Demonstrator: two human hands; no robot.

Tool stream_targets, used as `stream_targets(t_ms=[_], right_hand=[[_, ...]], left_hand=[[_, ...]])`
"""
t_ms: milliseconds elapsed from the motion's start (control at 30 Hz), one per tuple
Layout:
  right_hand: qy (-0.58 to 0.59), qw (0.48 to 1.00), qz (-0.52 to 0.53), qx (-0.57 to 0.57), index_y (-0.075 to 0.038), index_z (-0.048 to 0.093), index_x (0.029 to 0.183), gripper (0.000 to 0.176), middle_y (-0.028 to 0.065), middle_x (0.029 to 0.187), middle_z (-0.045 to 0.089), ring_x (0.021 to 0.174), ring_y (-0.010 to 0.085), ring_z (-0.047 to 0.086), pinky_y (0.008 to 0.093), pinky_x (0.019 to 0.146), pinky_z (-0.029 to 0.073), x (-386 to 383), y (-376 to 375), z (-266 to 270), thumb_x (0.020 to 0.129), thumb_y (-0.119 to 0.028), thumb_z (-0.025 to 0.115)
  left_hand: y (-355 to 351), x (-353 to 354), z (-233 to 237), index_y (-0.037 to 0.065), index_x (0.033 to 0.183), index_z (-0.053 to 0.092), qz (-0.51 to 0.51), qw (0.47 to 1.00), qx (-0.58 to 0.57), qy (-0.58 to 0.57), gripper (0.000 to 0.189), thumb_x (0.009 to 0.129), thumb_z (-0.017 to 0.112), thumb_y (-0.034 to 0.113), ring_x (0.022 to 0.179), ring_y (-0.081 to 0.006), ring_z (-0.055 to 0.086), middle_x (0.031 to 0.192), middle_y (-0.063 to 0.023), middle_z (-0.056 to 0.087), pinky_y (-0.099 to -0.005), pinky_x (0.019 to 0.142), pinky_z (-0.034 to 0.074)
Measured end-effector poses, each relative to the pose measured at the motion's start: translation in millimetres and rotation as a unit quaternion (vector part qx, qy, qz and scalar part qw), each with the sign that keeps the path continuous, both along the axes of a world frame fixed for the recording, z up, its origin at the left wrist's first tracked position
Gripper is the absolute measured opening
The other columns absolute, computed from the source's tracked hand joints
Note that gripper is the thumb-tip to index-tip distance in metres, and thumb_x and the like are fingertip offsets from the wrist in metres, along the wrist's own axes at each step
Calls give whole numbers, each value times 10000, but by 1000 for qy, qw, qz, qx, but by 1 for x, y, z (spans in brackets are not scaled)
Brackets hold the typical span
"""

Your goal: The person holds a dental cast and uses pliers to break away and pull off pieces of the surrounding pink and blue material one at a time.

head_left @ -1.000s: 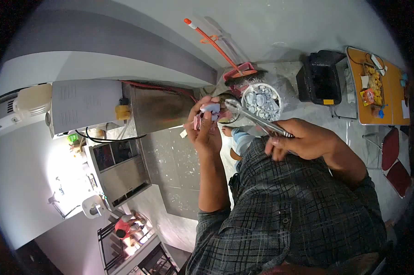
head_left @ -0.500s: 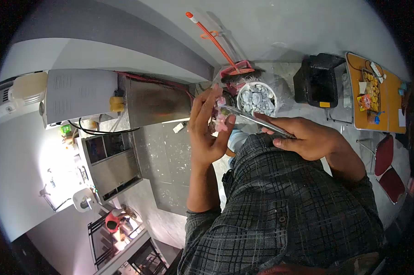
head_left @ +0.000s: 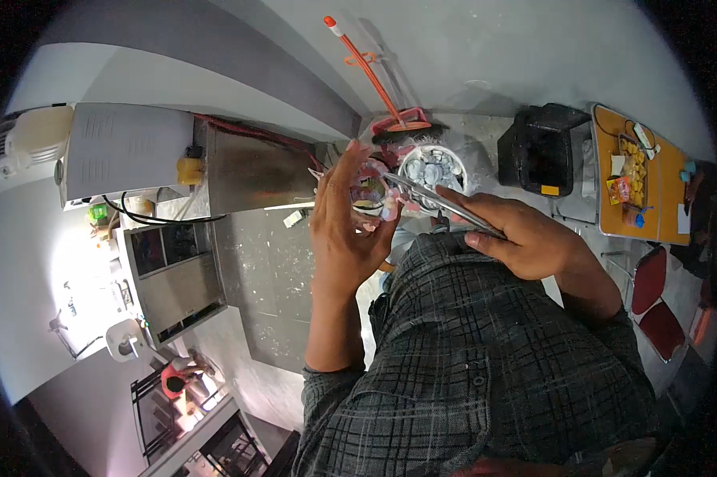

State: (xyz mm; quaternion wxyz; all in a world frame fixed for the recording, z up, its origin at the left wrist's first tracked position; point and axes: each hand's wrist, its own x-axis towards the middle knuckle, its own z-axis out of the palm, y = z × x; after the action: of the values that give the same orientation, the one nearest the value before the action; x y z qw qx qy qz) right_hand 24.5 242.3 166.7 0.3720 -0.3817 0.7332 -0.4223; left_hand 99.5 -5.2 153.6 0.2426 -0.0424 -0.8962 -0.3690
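Holds up, in the left hand [head_left: 346, 230], a pale pink, ring-like piece [head_left: 390, 208] with a glossy, partly translucent look, pinched between the thumb and the raised, spread fingers. Grips, in the right hand [head_left: 529, 234], a long, slim, silver metal tool [head_left: 446, 204], clasped between thumb and fingers and slanting up to the left. Overlaps the right edge of the pink piece with the tool's tip; too blurred to tell whether touching.

Differs from a second ago in the left hand: then curled around a pink and pale grey lump, now with straighter fingers, wider apart, around a rounded pink outline. Shows the tool nearly edge-on as a single bar now, after two separate arms earlier. Brings the tip across the piece's edge, rather than just beside it. Also slides the whole room slightly leftward in view.

Just right of the pink piece and lower down, on the floor, a round white bucket [head_left: 465, 176] full of broken grey-white chunks [head_left: 434, 168]. Behind, an orange-handled broom [head_left: 370, 75] leaning on the wall; farther right, a black plastic bin [head_left: 533, 151] beside an orange-brown wooden surface [head_left: 665, 195].
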Motion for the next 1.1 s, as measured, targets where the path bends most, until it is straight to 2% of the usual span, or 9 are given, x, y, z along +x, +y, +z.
stream_targets(t_ms=[167,233,267,367,467,700,900,1033,1100], right_hand=[[-46,999,-9,17,-78,340,1510,565,229,1182,615,1103,305,618,393,975,459,-6,5,4,992,-174,542],[-113,994,-8,9,-47,377,1476,524,199,1166,629,1085,255,620,369,960,467,-11,10,4,993,-166,541],[-180,984,-9,-3,-15,413,1442,486,168,1149,643,1067,206,623,344,945,474,-14,14,4,995,-158,541],[-276,960,-2,-55,33,452,1372,408,122,1212,624,1099,166,592,313,967,459,-11,20,-5,1014,-152,520],[-332,940,28,-67,36,438,1390,424,121,1258,607,1122,177,584,308,980,449,-6,17,-6,1018,-152,517],[-447,886,102,-72,56,382,1429,458,215,1325,572,1167,252,599,369,981,468,-5,5,-8,1019,-121,480],[-495,860,124,-26,55,382,1431,460,206,1243,600,1102,241,616,361,905,504,-5,-2,0,1032,-155,472],[-497,856,137,-26,66,375,1429,456,204,1213,603,1072,242,617,370,889,515,-2,-5,1,1034,-144,462],[-495,861,104,-55,35,557,1238,332,122,1084,654,948,183,642,311,770,536,5,-4,-4,1033,-216,485]], left_hand=[[3,1,-3,-41,1384,446,9,987,156,-31,631,823,721,55,1031,-299,657,1204,-198,639,-397,860,541],[-1,2,-9,-70,1354,457,-22,879,469,-87,532,946,646,214,1001,-289,670,1183,-219,637,-412,849,556],[0,2,-10,-70,1354,457,-20,878,471,-86,532,946,646,214,1001,-289,670,1183,-219,637,-412,849,556],[0,-3,-15,-99,1313,468,-78,762,636,-91,785,992,366,610,1004,-330,663,1105,-242,641,-416,866,560],[5,-5,-16,-96,1302,477,-107,713,691,-48,774,986,393,605,1019,-356,663,1121,-238,628,-458,882,568],[-5,1,-43,-70,1365,444,-209,709,673,-24,835,965,371,658,1080,-421,631,1208,-270,582,-512,872,563],[-10,6,-54,-15,1410,449,-302,679,669,25,892,873,516,694,1164,-436,575,1290,-267,537,-572,889,549],[-12,6,-58,111,1116,599,-344,631,695,34,705,760,630,719,1187,-473,539,1317,-228,514,-564,907,553],[-15,8,-59,111,1147,604,-336,663,668,40,729,761,619,729,1185,-476,539,1313,-221,517,-571,906,550]])
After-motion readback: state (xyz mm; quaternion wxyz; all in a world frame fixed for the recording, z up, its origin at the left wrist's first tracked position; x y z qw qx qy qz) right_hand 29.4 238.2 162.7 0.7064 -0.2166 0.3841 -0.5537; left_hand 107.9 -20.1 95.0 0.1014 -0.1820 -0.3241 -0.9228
